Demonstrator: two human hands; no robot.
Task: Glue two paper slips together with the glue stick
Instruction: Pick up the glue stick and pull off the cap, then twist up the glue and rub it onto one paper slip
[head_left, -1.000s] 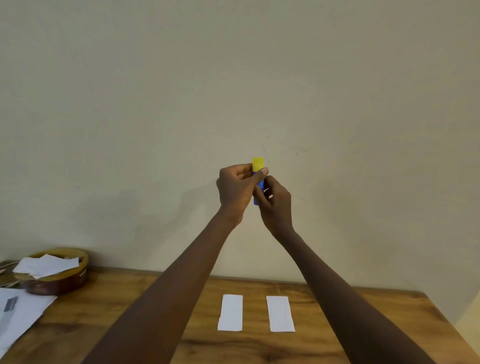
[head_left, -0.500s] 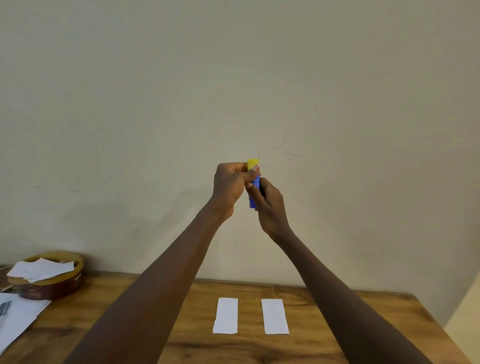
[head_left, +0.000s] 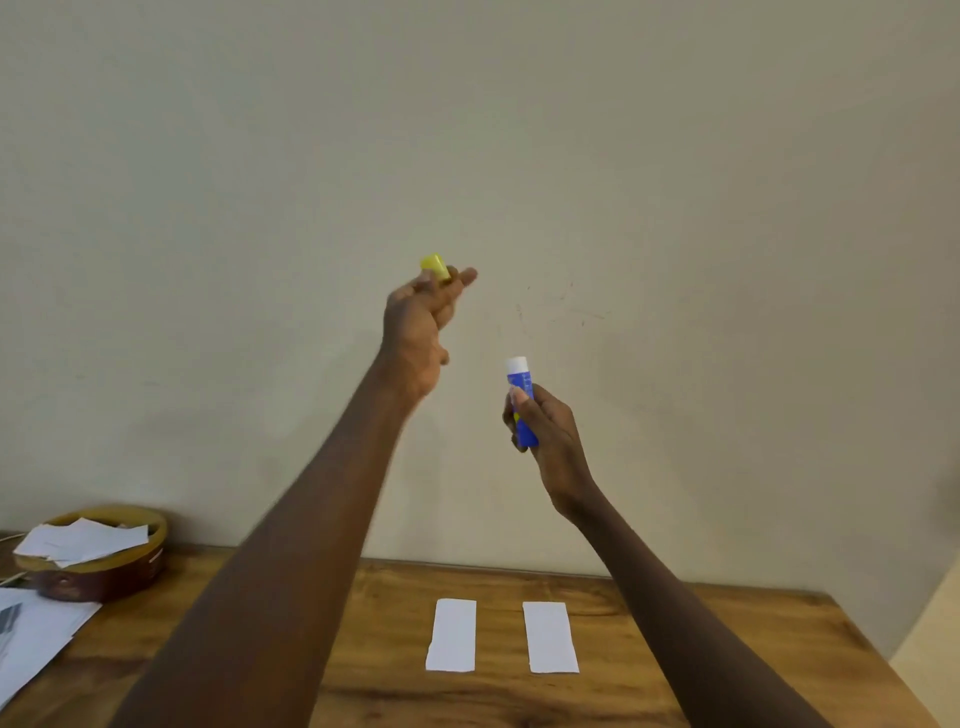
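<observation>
My right hand (head_left: 550, 436) grips the blue glue stick (head_left: 521, 400) upright in the air, its white top uncovered. Up and to the left, my left hand (head_left: 418, 327) pinches the yellow cap (head_left: 435, 266) between fingertips and thumb. Both hands are raised well above the wooden table (head_left: 675, 649). Two white paper slips lie side by side on the table, the left slip (head_left: 451, 635) and the right slip (head_left: 550, 637), a small gap between them.
A round brown tin (head_left: 104, 571) holding loose white paper scraps sits at the table's back left. White sheets (head_left: 36, 639) lie at the left edge. A plain wall stands right behind the table. The table's right edge is near the right slip.
The cap has come off the glue stick. My left hand moved up and left with the cap, and my right hand dropped lower and right with the stick.
</observation>
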